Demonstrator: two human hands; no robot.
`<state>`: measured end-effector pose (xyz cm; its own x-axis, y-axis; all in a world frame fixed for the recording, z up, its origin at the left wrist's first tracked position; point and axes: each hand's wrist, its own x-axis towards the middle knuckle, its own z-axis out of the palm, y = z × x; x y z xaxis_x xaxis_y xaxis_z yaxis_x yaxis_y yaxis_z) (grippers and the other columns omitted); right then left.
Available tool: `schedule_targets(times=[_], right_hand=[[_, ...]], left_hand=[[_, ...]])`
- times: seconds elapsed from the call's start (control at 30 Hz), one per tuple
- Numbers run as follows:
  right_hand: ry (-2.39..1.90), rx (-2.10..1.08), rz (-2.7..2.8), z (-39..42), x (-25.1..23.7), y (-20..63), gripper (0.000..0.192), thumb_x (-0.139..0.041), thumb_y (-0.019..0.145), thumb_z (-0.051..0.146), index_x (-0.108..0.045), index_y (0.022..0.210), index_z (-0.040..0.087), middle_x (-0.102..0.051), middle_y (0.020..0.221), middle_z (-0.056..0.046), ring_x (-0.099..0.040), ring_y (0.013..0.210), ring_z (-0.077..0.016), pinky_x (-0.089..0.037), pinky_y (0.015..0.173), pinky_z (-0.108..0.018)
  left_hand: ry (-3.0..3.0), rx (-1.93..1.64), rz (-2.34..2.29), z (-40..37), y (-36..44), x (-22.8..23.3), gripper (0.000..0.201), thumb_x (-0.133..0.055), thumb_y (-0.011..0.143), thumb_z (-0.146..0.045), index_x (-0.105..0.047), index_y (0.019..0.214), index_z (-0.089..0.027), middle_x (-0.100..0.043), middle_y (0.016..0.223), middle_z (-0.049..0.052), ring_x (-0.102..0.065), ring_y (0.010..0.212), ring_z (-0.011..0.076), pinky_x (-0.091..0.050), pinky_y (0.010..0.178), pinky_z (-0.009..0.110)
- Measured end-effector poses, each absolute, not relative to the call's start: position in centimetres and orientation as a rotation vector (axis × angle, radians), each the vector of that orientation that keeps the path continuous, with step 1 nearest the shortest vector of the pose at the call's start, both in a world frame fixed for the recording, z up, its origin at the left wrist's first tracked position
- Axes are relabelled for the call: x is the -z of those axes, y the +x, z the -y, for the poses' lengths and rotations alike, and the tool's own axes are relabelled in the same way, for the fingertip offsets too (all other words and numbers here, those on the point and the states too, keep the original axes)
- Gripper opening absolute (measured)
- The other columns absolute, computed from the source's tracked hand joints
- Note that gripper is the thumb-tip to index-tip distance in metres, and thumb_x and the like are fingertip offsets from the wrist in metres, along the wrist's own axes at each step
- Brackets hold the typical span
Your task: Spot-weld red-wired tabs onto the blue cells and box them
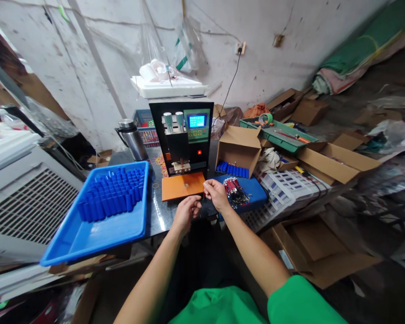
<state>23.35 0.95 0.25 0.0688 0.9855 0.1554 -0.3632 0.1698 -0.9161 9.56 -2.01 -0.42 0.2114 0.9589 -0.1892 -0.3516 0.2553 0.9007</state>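
Right hand point(216, 193) pinches a small piece, too tiny to identify; left hand point(186, 211) is curled shut just beside it. At 12 o'clock stands the welder point(181, 137). At 9 o'clock, the blue tray point(87, 238) looks half filled with blue cells point(113, 193); wire bundles point(235, 191) wait at 3 o'clock.

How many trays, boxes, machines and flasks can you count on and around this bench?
Blue trays: 1
Green trays: 1
Open cardboard boxes: 5, nearest the hands
Black bench machines: 1
Steel flasks: 1
Total: 9
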Motion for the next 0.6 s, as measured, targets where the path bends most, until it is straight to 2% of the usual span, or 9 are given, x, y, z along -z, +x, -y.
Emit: schedule_targets(times=[0.3, 0.47, 0.6], right_hand=[[-0.847, -1.131, 1.027, -0.5, -0.5, 23.1, 0.033, -0.071, 0.076, 0.049, -0.057, 0.076, 0.020, -0.049, 0.058, 0.006, -0.037, 0.046, -0.0058, -0.028, 0.043, -0.021], [-0.816, -1.113, 0.922, -0.5, 0.1, 22.4, 0.030, -0.071, 0.078, 0.046, -0.057, 0.077, 0.019, -0.049, 0.059, 0.006, -0.038, 0.045, -0.0054, -0.028, 0.044, -0.021], [-0.782, -1.174, 0.811, -0.4, 0.5, 21.6, 0.031, -0.072, 0.076, 0.046, -0.056, 0.077, 0.019, -0.050, 0.061, 0.006, -0.038, 0.047, -0.0057, -0.028, 0.043, -0.020]], left_hand=[[0.899, -0.904, -0.901, 2.5, 9.4, 0.6, 0.048, -0.074, 0.064, -0.055, -0.066, 0.081, -0.012, -0.036, 0.052, -0.008, -0.026, 0.042, 0.0036, -0.012, 0.043, 0.020], [0.924, -0.879, -0.903, 2.5, 9.5, 1.1, 0.051, -0.076, 0.064, -0.060, -0.064, 0.081, -0.013, -0.042, 0.050, -0.007, -0.028, 0.040, 0.0042, -0.014, 0.041, 0.020], [1.101, -1.086, -1.036, 2.6, 9.8, 1.3, 0.050, -0.076, 0.066, -0.058, -0.065, 0.082, -0.013, -0.048, 0.052, -0.005, -0.034, 0.043, 0.0053, -0.022, 0.043, 0.019]])
